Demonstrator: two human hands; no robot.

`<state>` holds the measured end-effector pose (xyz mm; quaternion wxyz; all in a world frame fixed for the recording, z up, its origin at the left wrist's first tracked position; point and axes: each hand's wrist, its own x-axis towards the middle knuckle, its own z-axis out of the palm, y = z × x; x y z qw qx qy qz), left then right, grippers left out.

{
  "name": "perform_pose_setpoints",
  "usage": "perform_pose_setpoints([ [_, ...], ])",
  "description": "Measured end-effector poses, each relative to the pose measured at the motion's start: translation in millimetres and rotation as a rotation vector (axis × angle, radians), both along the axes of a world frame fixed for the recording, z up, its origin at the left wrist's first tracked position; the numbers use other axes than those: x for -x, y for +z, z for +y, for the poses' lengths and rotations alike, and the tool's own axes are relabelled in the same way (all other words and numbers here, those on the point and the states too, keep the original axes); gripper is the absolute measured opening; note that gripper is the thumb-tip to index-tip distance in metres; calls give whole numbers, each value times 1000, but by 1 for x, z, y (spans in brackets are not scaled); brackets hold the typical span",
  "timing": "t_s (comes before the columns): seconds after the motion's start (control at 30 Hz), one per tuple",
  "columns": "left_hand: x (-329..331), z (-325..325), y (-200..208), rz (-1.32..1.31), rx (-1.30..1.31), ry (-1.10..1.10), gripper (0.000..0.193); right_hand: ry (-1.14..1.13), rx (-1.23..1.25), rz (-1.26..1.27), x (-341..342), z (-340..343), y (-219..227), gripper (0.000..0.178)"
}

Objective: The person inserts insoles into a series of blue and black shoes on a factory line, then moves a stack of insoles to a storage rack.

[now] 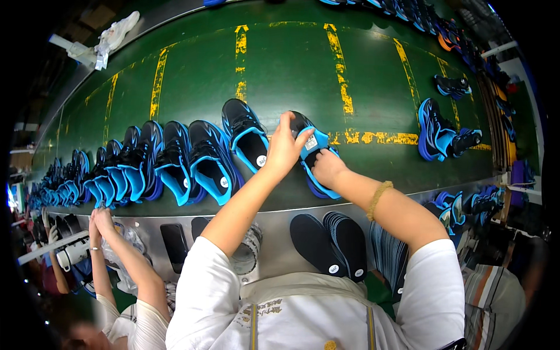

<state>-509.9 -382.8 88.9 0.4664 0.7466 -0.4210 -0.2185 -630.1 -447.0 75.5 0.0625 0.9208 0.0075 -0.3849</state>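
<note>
while the left hand (284,149) pinches the shoe (315,153) tongue and the right hand (328,168) presses inside, it sits near the belt (280,70) front edge, open green beyond.

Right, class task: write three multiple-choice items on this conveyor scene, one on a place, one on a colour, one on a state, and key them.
1. Where does the stack of dark insoles stand?
A. far across the belt
B. at the near edge below the belt, in front of the person
C. in the held shoe

2. What colour are the lines painted on the belt?
A. white
B. red
C. yellow

3. How is the shoe under the hands held?
A. the left hand holds its top, the right hand presses into its opening
B. untouched
C. right hand alone

Key: 1 B, the stack sits by the metal rim; 2 C, worn yellow stripes; 3 A, both hands are on it.
</note>
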Motion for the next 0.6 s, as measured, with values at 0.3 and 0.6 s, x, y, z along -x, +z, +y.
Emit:
perform_pose_setpoints([
  [0.3, 9, -6, 9, -714, -151, -393, 26, -328, -279, 109, 23, 11, 36, 59],
  [0.6, 30, 30, 16, -1069, -87, -404, 18, -635, -385, -1122, 123, 73, 15, 16],
])
